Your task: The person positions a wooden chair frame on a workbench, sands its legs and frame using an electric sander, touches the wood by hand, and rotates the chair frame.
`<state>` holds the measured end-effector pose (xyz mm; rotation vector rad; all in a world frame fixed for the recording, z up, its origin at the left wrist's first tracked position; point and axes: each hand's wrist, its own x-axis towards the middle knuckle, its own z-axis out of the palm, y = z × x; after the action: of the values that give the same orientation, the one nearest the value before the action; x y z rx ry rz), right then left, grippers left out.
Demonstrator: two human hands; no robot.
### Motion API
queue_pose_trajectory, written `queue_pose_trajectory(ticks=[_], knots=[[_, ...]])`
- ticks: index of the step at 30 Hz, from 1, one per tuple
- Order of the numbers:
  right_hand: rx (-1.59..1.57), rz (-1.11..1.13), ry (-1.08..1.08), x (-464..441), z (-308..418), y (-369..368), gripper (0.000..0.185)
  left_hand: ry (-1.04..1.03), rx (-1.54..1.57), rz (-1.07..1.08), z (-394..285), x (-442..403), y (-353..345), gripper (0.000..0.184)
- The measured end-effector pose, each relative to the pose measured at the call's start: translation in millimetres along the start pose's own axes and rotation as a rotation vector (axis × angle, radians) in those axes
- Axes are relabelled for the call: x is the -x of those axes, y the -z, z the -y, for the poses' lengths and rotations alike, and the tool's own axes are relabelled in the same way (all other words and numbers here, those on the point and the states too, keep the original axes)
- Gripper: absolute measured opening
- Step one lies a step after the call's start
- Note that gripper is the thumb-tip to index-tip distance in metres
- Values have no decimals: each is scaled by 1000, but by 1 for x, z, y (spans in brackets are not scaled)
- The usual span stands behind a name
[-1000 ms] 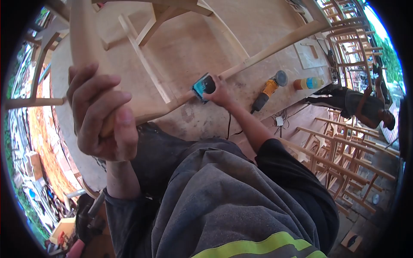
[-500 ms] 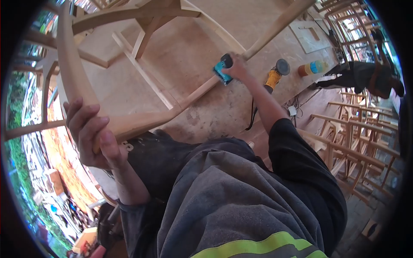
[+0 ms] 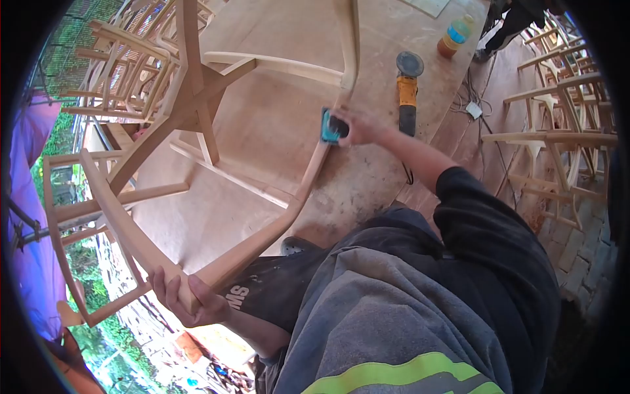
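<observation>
A bare wooden chair frame (image 3: 246, 251) lies tilted across the work surface in front of me, with curved legs and crossing braces. My left hand (image 3: 209, 307) is closed around its near corner, where two curved pieces meet. My right hand (image 3: 359, 127) grips a small teal-and-black power sander (image 3: 327, 125). The sander rests against the long side piece of the chair, a little below the joint with a cross rail. My right fingers are slightly blurred, and the sander's underside is hidden.
On the plywood table (image 3: 374, 177), right of the chair, lie a yellow disc power tool (image 3: 407, 92) and a bottle of orange-brown liquid (image 3: 453, 41). Cables and a white box (image 3: 473, 109) are beyond the edge. More chair frames (image 3: 564, 138) stand right; a person in dark trousers (image 3: 508, 29) is behind.
The view has turned, and the chair frame now sits at a steeper angle. My left hand still grips its corner; the sander is still on the side piece near the same joint.
</observation>
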<state>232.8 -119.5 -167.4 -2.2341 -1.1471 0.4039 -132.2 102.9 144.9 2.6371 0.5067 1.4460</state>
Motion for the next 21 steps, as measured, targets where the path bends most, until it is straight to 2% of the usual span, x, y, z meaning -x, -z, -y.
queue_pose_trajectory(ticks=[3,4,7,8,10,12,14,16,18,19,21], knots=[[5,-70,25,-13,-14,42,84,8,-17,-24,0,1,-4,19],[-6,28,-94,-15,-6,54,82,12,-22,-58,0,2,-5,17],[1,-53,-133,-8,9,39,81,7,-25,-95,-1,1,-7,16],[87,-185,-108,-5,7,10,79,8,-18,-107,-1,1,-8,16],[-45,5,-122,1,46,22,75,4,-11,-122,-1,2,-9,16],[-125,87,-108,5,76,9,75,50,6,-137,0,3,-10,20],[-126,84,69,5,87,-29,78,69,0,-156,-1,4,-12,20],[-160,88,112,8,111,-56,80,97,-8,-179,-3,5,-13,20],[-200,138,61,14,136,-71,83,88,15,-192,-5,3,-14,20],[-263,291,-34,13,150,-62,88,60,2,-186,-3,4,-13,21],[-290,328,-68,11,157,-55,91,51,59,-204,0,5,-14,21]])
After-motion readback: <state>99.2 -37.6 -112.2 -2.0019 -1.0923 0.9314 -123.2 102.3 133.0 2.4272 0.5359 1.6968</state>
